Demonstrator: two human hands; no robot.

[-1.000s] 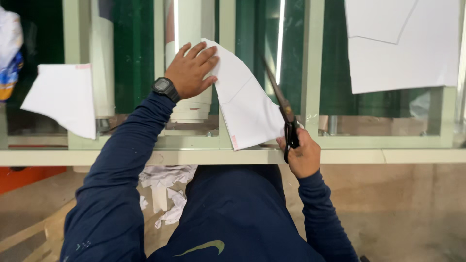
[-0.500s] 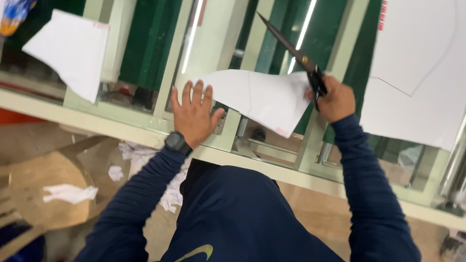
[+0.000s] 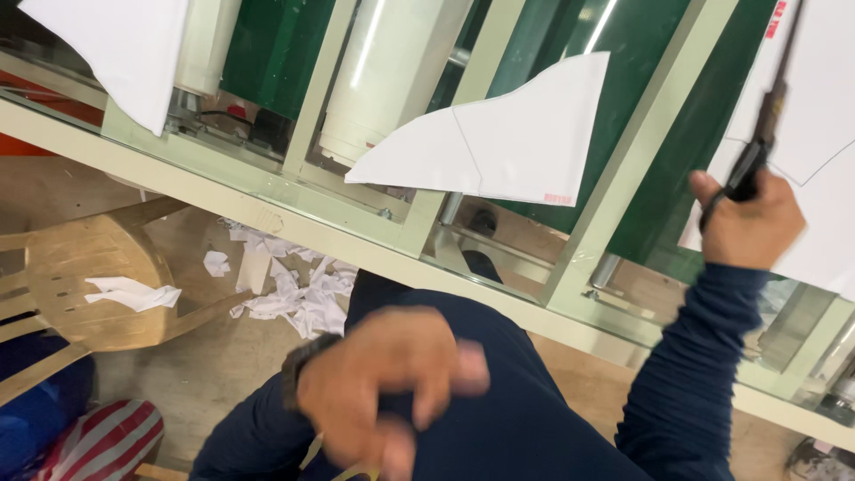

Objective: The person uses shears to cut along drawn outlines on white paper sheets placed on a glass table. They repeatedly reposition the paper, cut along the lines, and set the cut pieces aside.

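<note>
My right hand (image 3: 746, 224) grips the black handles of a pair of scissors (image 3: 764, 129), whose blades point up over a white paper sheet (image 3: 824, 107) at the right. My left hand (image 3: 383, 383) is blurred, low over my dark blue lap, fingers curled and apart, holding nothing; a dark watch sits on its wrist. A cut white paper piece (image 3: 499, 142) with a pencil line lies on the glass table top (image 3: 294, 191), clear of both hands.
Another white sheet (image 3: 120, 44) lies at the table's upper left. Under the glass stand a white roll (image 3: 392, 71) and green fabric rolls (image 3: 272, 49). Paper scraps (image 3: 294, 294) litter the floor. A beige plastic chair (image 3: 89, 285) with crumpled paper stands at left.
My left hand has left the cut paper piece and dropped toward my lap. The right hand with the scissors has shifted right. The camera view has tilted and moved.
</note>
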